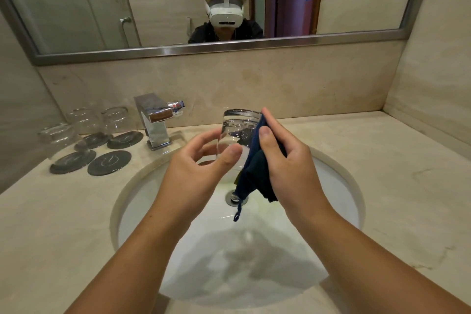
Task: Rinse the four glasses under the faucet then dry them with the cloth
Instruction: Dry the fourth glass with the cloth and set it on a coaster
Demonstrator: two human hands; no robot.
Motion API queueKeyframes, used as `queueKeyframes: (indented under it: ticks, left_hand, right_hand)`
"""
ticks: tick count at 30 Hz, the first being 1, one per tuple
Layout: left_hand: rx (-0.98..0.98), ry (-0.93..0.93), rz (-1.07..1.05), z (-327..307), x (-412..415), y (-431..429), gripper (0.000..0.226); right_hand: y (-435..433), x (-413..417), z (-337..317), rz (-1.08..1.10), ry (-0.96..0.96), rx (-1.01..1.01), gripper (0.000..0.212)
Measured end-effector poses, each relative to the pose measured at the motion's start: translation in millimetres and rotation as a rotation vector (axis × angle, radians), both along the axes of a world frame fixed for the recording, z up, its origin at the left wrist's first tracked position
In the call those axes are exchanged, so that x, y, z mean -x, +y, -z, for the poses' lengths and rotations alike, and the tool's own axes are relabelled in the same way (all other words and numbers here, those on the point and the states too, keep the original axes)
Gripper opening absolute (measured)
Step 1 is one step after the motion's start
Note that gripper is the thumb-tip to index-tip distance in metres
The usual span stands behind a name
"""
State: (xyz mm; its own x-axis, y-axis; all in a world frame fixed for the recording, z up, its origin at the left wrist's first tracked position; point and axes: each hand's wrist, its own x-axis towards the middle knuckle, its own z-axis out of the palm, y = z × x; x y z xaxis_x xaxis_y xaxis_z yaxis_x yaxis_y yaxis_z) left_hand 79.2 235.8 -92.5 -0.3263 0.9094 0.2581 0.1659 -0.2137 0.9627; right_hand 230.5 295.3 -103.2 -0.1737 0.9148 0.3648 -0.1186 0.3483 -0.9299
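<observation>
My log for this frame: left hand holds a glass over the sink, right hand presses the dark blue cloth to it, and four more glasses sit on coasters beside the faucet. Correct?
Not four. The head view shows only three glasses on coasters beside the faucet; the front-right coaster is bare. The rest of the log stands.

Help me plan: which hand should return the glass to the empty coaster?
Left: left hand grips the glass, the empty coaster lies on its side; right hand holds the cloth.
</observation>
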Motion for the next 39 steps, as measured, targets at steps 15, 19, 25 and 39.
queueKeyframes:
  ticks: [15,19,25,39]
  left_hand:
    - [0.012,0.039,-0.004,2.1,-1.9,1.6,0.051]
    - [0.033,0.064,-0.034,3.1,0.1,1.7,0.062]
    - [0.035,-0.240,0.137,-2.1,-0.2,0.2,0.054]
    - [0.022,0.012,-0.034,1.8,-0.5,0.7,0.051]
  right_hand:
    - [1.9,0.3,-0.9,0.029,0.033,0.083,0.039]
    - [3.5,0.1,0.7,0.011,-0.008,0.045,0.039]
    - [9.9,1.0,-0.1,-0.178,0.192,0.190,0.040]
    - [2.7,-0.9,0.8,-0.009,-0.017,-0.026,0.043]
